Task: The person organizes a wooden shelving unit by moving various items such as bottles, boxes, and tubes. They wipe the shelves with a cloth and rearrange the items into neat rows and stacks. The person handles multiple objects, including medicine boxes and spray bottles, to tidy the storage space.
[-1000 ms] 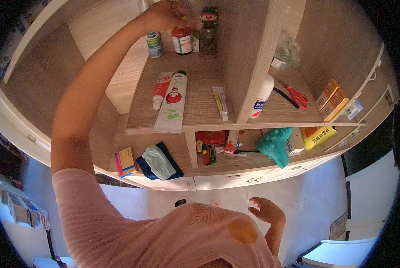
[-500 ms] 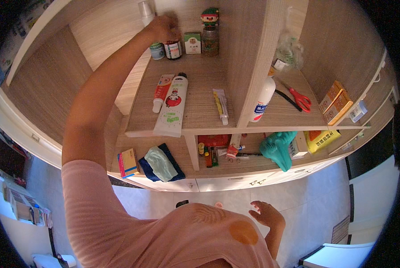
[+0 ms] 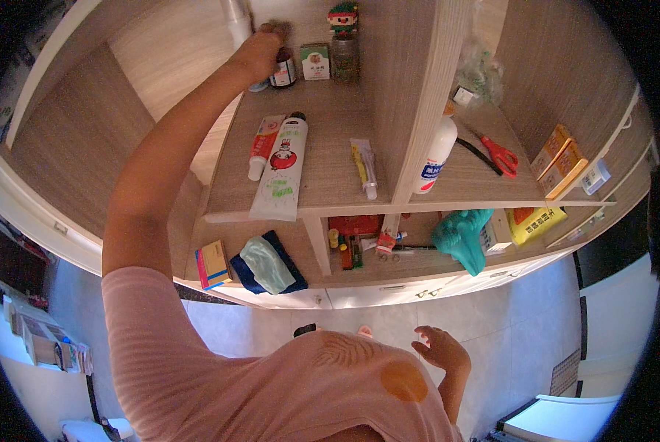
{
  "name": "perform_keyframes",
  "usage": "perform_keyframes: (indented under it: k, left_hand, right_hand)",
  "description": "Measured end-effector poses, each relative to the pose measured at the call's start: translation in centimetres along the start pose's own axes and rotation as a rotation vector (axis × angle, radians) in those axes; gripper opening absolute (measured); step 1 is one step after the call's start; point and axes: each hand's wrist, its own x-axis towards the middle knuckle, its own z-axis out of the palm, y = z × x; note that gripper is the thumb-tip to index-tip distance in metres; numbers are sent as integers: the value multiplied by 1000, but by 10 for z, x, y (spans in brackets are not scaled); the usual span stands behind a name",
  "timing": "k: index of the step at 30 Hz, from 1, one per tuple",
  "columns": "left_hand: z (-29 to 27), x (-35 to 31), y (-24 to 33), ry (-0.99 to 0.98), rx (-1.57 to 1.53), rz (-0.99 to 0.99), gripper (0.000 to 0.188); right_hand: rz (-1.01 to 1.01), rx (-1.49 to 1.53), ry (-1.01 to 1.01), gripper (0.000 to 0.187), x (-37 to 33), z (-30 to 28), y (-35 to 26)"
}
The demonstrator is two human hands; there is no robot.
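overlapping a dark bottle [image 3: 283, 71] at eleven o'clock, the left hand [image 3: 262, 56] blurs, grasp impossible to tell; the right hand [image 3: 442, 349], at five, curls loosely, unladen.

Red-handled scissors [image 3: 502, 158] are laid on the right-hand shelf [image 3: 462, 189], with a white bottle [image 3: 436, 158] stood upright near the divider [image 3: 425, 103]; orange boxes [image 3: 556, 166] are set toward the right wall; below, a teal object [image 3: 462, 237] is placed at the front edge, and a white box [image 3: 497, 236] is seen between it and a yellow packet [image 3: 534, 225]; at lower left, a pale green item [image 3: 265, 267] is laid over a dark blue one [image 3: 291, 264], with a small box [image 3: 213, 263] set just beside.
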Motion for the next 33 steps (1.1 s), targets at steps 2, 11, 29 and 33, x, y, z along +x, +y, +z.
perform_keyframes:
  k: [2,11,29,33]
  left_hand:
    - [7,-1,-8,18,-24,-2,51]
    - [-11,-17,8,187,-134,30,54]
    - [-142,-162,115,-312,-758,190,60]
    - [-137,-154,118,-316,-668,220,57]
  right_hand:
    - [29,-22,-19,41,0,-4,-6]
    - [-13,-6,-28,42,1,-2,-9]
    - [-106,-93,-46,42,19,-12,-32]
    - [-116,-85,-115,42,20,-10,-39]
